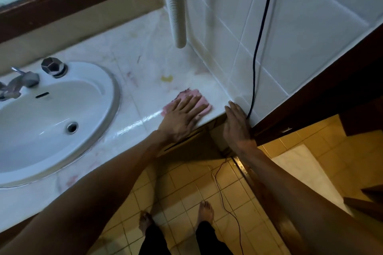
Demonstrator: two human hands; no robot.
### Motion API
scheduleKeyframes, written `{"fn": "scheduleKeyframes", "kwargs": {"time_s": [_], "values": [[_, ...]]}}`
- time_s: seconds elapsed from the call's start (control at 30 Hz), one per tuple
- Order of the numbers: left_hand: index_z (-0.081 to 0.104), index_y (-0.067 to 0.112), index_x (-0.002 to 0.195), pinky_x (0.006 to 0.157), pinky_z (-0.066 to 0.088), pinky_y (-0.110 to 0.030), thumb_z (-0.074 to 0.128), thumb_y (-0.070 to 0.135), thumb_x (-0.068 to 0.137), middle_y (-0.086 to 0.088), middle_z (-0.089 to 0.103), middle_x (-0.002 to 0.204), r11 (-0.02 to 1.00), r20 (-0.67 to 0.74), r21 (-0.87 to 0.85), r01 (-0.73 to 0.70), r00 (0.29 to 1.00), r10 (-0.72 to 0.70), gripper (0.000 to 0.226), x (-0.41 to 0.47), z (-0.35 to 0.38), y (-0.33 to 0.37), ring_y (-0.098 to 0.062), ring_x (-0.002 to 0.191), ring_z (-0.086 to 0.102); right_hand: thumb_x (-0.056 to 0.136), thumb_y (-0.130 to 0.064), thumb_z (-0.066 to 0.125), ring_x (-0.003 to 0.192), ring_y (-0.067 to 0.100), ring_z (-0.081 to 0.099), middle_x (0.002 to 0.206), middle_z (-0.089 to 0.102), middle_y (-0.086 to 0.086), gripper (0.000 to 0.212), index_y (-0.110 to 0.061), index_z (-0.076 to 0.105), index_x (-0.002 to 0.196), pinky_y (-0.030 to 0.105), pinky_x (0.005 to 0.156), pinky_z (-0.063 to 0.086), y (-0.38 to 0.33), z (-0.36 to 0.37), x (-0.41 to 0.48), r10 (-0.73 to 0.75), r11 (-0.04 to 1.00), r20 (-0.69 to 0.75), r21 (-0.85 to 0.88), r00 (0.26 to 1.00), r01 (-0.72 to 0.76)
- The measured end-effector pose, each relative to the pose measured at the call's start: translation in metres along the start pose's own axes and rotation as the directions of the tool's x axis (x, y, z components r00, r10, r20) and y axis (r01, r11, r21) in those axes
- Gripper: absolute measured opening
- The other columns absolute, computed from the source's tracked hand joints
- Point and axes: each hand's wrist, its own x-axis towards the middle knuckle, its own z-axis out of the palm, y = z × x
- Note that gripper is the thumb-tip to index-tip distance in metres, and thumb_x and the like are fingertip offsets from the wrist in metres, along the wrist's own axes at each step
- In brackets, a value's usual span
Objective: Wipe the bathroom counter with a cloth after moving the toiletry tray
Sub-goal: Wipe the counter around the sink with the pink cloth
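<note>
A pink cloth (204, 102) lies on the white marble counter (145, 80) near its front right corner. My left hand (182, 117) presses flat on the cloth with fingers spread. My right hand (236, 124) rests open against the counter's right end, by the tiled wall, holding nothing. A wet streak shines on the counter left of the cloth. A small yellow stain (166, 78) sits behind the cloth. No toiletry tray is in view.
An oval white sink (97, 80) with a metal tap (18, 84) and knob (54, 66) fills the left. A ribbed white hose (176, 6) hangs over the counter's back. A black cable (262, 27) runs down the tiled wall (300, 37). A dark door frame (331, 89) stands right.
</note>
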Motion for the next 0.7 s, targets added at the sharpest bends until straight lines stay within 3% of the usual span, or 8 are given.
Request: {"fn": "scheduleKeyframes", "kwargs": {"time_s": [0.13,0.3,0.37,0.47,0.53,0.6,0.7], "values": [[0.010,0.045,0.160,0.128,-0.001,-0.046,0.018,0.043,0.110,0.005,0.002,0.171,0.995,0.016,-0.016,0.094,0.995,-0.094,0.051,-0.073,-0.011,-0.046,-0.016,0.158,-0.009,0.102,-0.013,0.040,0.147,0.029,0.032,0.156,0.040,0.017,0.046,0.000,0.045,0.145,0.041,0.120,0.028,-0.020,0.004,0.022,-0.089,0.989,-0.023,-0.124,0.996,0.086],[0.007,0.049,0.159,0.127,-0.001,-0.051,0.011,0.048,0.108,0.007,-0.002,0.171,0.934,-0.010,-0.079,0.348,0.937,-0.350,0.051,-0.093,-0.022,-0.091,-0.015,0.157,-0.013,0.104,-0.020,0.038,0.150,0.029,0.027,0.160,0.032,0.018,0.050,0.001,0.038,0.149,0.039,0.122,0.023,-0.056,0.021,0.075,-0.128,0.980,0.028,-0.148,0.991,0.131],[0.007,0.048,0.160,0.127,-0.001,-0.051,0.009,0.048,0.108,0.007,0.000,0.171,0.882,-0.055,-0.114,0.458,0.883,-0.466,0.052,-0.067,-0.020,-0.100,-0.017,0.158,-0.010,0.104,-0.019,0.039,0.149,0.030,0.028,0.159,0.033,0.019,0.049,0.002,0.040,0.148,0.039,0.122,0.023,-0.066,0.029,0.098,-0.132,0.977,0.016,-0.169,0.991,0.132],[0.010,0.040,0.162,0.126,0.003,-0.054,0.009,0.048,0.106,0.001,0.006,0.172,0.743,-0.100,-0.200,0.639,0.741,-0.664,0.056,0.000,-0.026,-0.116,-0.026,0.159,0.001,0.100,-0.014,0.045,0.143,0.034,0.039,0.152,0.044,0.023,0.045,0.005,0.048,0.141,0.042,0.120,0.030,-0.070,0.036,0.127,-0.163,0.967,-0.055,-0.207,0.985,0.149],[0.012,0.039,0.162,0.124,0.004,-0.056,0.015,0.045,0.107,-0.003,0.009,0.171,0.682,-0.088,-0.272,0.679,0.688,-0.720,0.055,0.050,-0.033,-0.123,-0.030,0.158,0.003,0.096,-0.006,0.050,0.135,0.039,0.050,0.141,0.053,0.028,0.039,0.010,0.055,0.131,0.045,0.115,0.037,-0.068,0.040,0.144,-0.199,0.962,-0.127,-0.216,0.972,0.169],[0.013,0.042,0.161,0.124,0.002,-0.058,0.016,0.045,0.108,-0.001,0.007,0.172,0.749,-0.096,-0.285,0.599,0.759,-0.644,0.053,0.080,-0.031,-0.110,-0.030,0.158,-0.002,0.095,-0.005,0.047,0.130,0.038,0.055,0.136,0.058,0.028,0.038,0.011,0.059,0.127,0.044,0.112,0.040,-0.066,0.042,0.154,-0.198,0.967,-0.171,-0.196,0.965,0.164],[0.009,0.046,0.160,0.126,-0.001,-0.054,0.015,0.048,0.109,0.002,0.003,0.171,0.927,-0.092,-0.196,0.319,0.935,-0.341,0.051,0.064,-0.023,-0.082,-0.023,0.158,-0.006,0.101,-0.017,0.035,0.132,0.034,0.053,0.138,0.058,0.024,0.045,0.007,0.058,0.132,0.041,0.114,0.039,-0.064,0.045,0.156,-0.185,0.978,-0.197,-0.132,0.963,0.161]]}}
